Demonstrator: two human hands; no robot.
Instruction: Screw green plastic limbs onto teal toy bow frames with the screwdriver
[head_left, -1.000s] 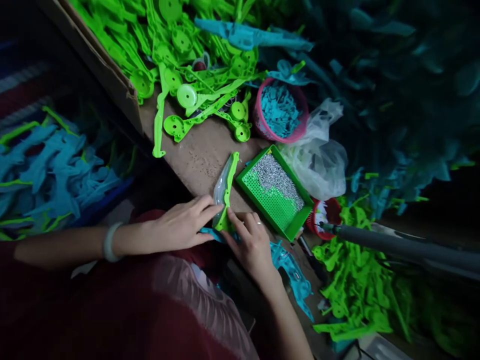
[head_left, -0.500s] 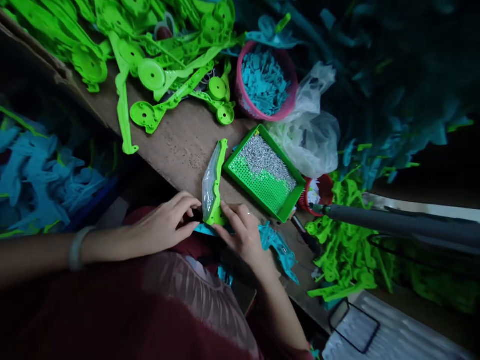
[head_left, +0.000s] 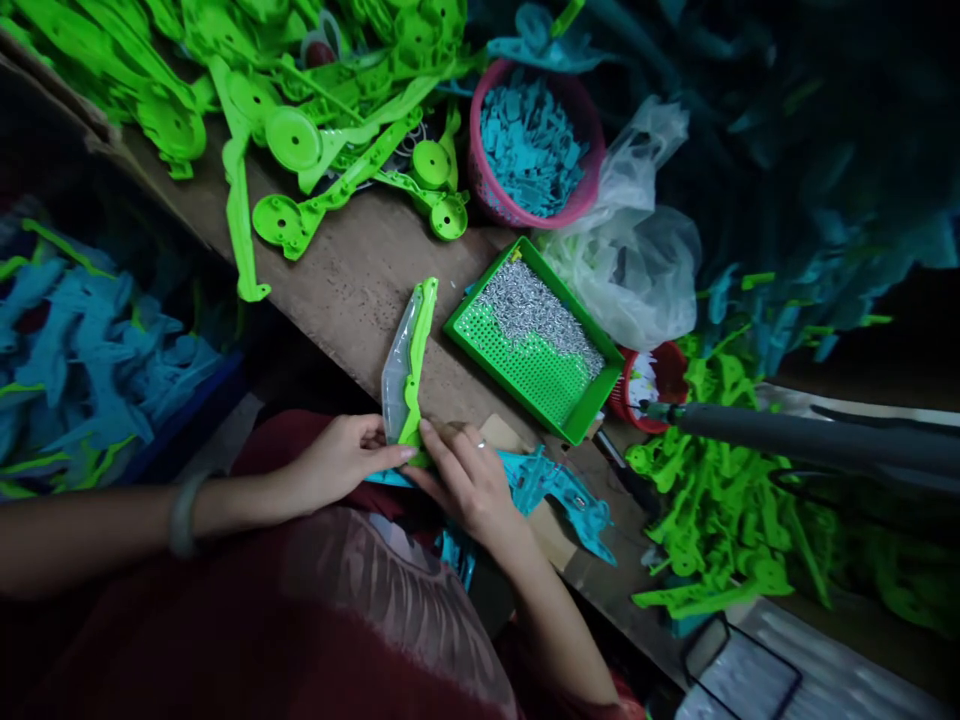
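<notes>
A long bright green plastic part stands up from the table's near edge, with a curved clear plastic piece along its left side. My left hand closes on its lower end, thumb over the near corner and the other fingers partly hidden. From the right, my right hand grips the same lower end between thumb and fingers. A blue plastic part lies under and beyond my right hand. Some blue also shows below my left thumb; I cannot tell whether it is the same part.
A green tray of small silvery screws sits ahead, beside a pink basket of blue pieces and a clear bag. Green parts are heaped at far left. A dark screwdriver-like tool juts in from the right above a red basket.
The green part with its clear piece has shifted slightly left. My left hand's fingers have closed in on its lower end, and my right hand has moved left with it.
</notes>
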